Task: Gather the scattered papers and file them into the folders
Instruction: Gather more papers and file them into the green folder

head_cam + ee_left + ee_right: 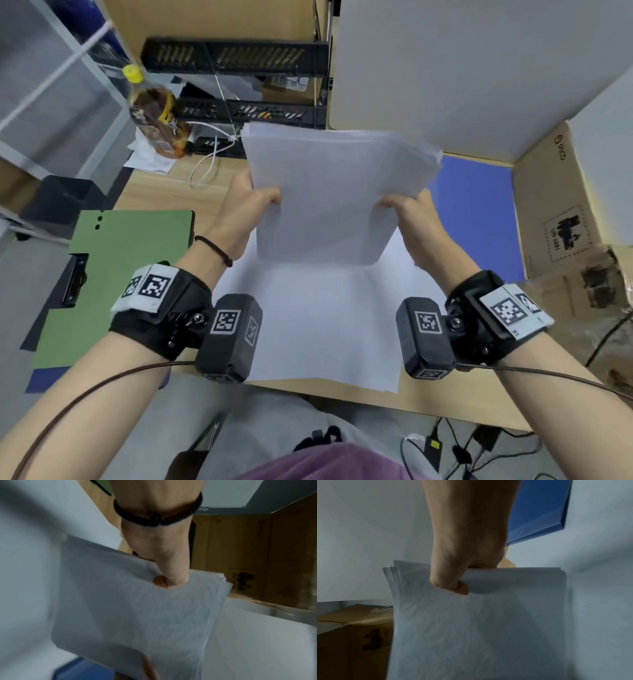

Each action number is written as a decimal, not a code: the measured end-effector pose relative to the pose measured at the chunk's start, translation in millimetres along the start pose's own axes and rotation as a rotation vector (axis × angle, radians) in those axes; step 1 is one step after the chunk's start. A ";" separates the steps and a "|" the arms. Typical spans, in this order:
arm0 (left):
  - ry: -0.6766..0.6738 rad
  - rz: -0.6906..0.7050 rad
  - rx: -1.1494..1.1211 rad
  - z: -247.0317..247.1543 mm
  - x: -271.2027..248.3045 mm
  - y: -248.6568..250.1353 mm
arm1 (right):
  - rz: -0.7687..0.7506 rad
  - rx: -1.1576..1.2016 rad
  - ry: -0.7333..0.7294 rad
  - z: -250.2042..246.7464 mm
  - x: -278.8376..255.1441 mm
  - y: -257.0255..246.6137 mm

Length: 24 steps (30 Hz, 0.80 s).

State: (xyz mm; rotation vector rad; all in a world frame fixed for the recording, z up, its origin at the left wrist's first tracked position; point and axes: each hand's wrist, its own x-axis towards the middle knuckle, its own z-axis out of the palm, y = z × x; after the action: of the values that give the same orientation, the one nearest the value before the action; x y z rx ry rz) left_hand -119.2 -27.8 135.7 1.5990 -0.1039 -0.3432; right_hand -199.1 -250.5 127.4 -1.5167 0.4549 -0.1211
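Observation:
A stack of white papers (335, 192) is held upright above the desk, its lower edge lifted off the sheets below. My left hand (255, 198) pinches its left edge, thumb on the near face; the left wrist view shows that thumb pressed on the stack (137, 615). My right hand (402, 205) pinches the right edge, and the stack (479, 628) fills the right wrist view under the thumb. More white sheets (325, 325) lie flat on the desk beneath. A green folder (116, 274) lies at the left, a blue folder (476, 212) at the right.
A bottle with a yellow cap (154, 116) stands at the back left beside black trays (239, 61) and white cables. A cardboard box (561, 212) stands at the right. A white partition (462, 68) rises behind the blue folder.

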 end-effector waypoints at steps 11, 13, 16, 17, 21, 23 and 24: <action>-0.042 -0.160 0.058 -1.2 -3.6 -33.4 | 0.103 -0.040 0.041 0.5 -12.9 24.8; -0.019 -0.199 0.061 -0.4 -5.0 -38.7 | 0.163 -0.065 0.033 0.5 -14.0 34.9; -0.055 -0.256 0.104 -1.8 -9.8 -46.8 | 0.246 -0.130 0.009 -3.8 -16.5 52.7; -0.067 -0.259 0.118 -2.5 -10.1 -47.7 | 0.257 -0.143 0.004 -4.6 -17.3 54.5; -0.061 -0.220 0.125 -2.3 -0.8 -30.5 | 0.174 -0.105 -0.027 -8.4 -19.2 36.8; 0.011 -0.147 0.199 -4.1 9.5 -13.4 | 0.132 -0.135 -0.079 -14.6 -16.3 24.1; 0.082 -0.102 0.255 -7.5 16.4 -5.5 | 0.124 -0.173 -0.106 -18.3 -14.2 20.2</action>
State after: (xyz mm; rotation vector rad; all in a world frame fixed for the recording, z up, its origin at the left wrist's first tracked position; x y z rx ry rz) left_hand -102.3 -24.8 127.9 1.8730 -0.0032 -0.3537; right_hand -222.7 -261.1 110.9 -1.6511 0.4825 0.0982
